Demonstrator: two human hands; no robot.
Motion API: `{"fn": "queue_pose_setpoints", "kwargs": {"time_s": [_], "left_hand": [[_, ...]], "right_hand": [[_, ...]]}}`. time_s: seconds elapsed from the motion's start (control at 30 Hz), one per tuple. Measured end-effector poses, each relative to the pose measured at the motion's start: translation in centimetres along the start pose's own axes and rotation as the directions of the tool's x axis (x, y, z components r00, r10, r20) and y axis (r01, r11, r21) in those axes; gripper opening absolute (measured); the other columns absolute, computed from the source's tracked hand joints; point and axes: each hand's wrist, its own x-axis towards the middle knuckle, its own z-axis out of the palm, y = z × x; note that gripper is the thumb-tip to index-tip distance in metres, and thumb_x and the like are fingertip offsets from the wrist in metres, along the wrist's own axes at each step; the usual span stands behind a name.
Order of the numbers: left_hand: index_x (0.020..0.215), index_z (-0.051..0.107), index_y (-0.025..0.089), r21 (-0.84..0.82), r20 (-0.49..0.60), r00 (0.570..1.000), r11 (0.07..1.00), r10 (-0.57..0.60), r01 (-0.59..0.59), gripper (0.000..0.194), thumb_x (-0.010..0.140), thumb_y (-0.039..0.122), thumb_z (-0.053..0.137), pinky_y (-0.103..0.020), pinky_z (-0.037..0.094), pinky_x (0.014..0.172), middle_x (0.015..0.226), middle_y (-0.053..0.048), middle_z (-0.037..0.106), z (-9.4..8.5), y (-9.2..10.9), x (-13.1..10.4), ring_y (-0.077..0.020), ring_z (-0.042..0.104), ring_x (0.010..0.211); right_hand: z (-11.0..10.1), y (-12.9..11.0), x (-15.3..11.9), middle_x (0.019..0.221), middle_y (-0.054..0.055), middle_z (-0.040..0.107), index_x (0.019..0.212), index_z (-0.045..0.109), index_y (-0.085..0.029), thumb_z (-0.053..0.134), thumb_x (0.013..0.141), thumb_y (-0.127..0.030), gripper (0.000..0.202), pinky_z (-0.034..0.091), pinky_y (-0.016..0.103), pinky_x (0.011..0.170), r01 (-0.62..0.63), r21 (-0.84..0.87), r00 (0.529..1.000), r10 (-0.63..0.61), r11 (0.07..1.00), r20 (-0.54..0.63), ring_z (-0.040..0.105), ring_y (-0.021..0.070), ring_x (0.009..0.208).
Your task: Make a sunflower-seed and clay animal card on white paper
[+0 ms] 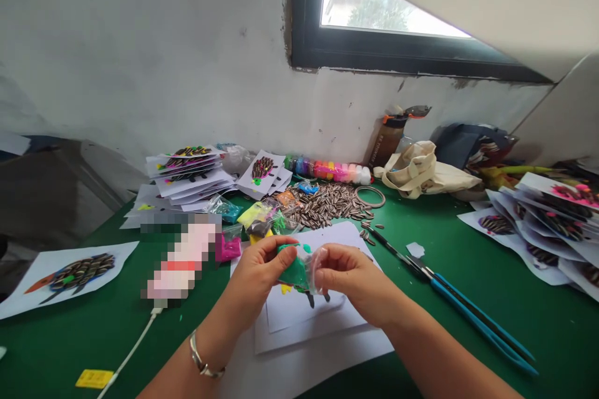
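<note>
A small clear plastic bag of green modelling clay [294, 270] is between my hands, above a stack of white paper [327, 318]. My left hand [257, 265] grips the bag's left side, thumb in front. With thumb and fingers closed, my right hand [352, 271] pinches the clear plastic edge on the right. Dark marks and a bit of yellow show on the top sheet below the bag, which partly covers them. Just behind lie more bags of clay, among them a magenta one [229, 244], and a heap of striped sunflower seeds [322, 204].
Piles of seed-decorated pictures stand at left [191, 177] and right [538, 230]. Blue-handled tweezers [482, 321] and a black pen [388, 243] lie to the right. A white cable [133, 349] crosses the left. At the back are a brown bottle [386, 140] and a cloth bag [425, 174].
</note>
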Motion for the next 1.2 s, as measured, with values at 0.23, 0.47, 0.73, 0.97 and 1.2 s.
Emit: {"fn": "queue_pose_setpoints", "kwargs": {"time_s": [0.23,0.47,0.73,0.97,1.2], "left_hand": [[0.097,0.069,0.015,0.035,0.02,0.999,0.998,0.042,-0.043,0.037,0.074,0.043,0.078,-0.025,0.049,0.062,0.082,-0.004,0.069,-0.1,0.2,0.1,-0.0144,0.06,0.069],[0.098,0.068,0.014,0.157,-0.002,0.999,0.986,0.054,-0.053,0.042,0.075,0.048,0.076,-0.021,0.047,0.054,0.071,0.0,0.063,0.1,0.4,-0.4,-0.0112,0.055,0.062],[0.105,0.065,0.017,0.059,0.064,0.996,0.997,-0.059,0.055,0.045,0.076,0.05,0.074,-0.029,0.059,0.055,0.086,-0.003,0.069,0.6,0.5,-0.5,-0.0174,0.066,0.069],[0.097,0.067,0.014,0.007,0.013,0.999,1.0,0.029,-0.029,0.041,0.071,0.043,0.08,-0.028,0.058,0.054,0.076,-0.002,0.068,0.6,0.4,-0.5,-0.0147,0.063,0.063],[0.094,0.068,0.016,-0.074,0.032,0.999,0.997,0.039,-0.036,0.031,0.076,0.039,0.077,-0.024,0.056,0.052,0.078,-0.002,0.068,0.7,0.4,-0.7,-0.0142,0.063,0.065]], "right_hand": [[-0.2,0.6,0.4,0.057,-0.004,0.049,0.064,0.052,-0.017,0.06,0.088,-0.042,0.035,0.034,0.023,0.056,0.02,-0.06,0.982,-0.031,0.998,-0.186,0.042,0.0092,0.056],[0.5,0.3,0.0,0.065,-0.002,0.06,0.085,0.061,-0.018,0.069,0.08,-0.032,0.017,0.04,0.024,0.055,-0.023,-0.077,1.0,0.022,0.997,-0.022,0.053,0.0115,0.058],[0.4,0.4,0.2,0.064,-0.002,0.054,0.068,0.06,-0.016,0.059,0.085,-0.034,0.024,0.043,0.024,0.056,0.092,-0.163,0.977,-0.121,0.982,-0.177,0.049,0.0104,0.059],[0.8,0.3,-0.3,0.065,-0.005,0.062,0.095,0.048,-0.023,0.068,0.081,-0.038,0.028,0.048,0.025,0.057,0.135,-0.06,0.946,-0.147,0.989,-0.29,0.056,0.012,0.058],[1.1,0.6,-0.7,0.069,-0.005,0.054,0.084,0.046,-0.023,0.056,0.092,-0.039,0.021,0.047,0.024,0.06,0.27,-0.186,0.92,-0.31,0.945,-0.239,0.052,0.0107,0.062]]}}
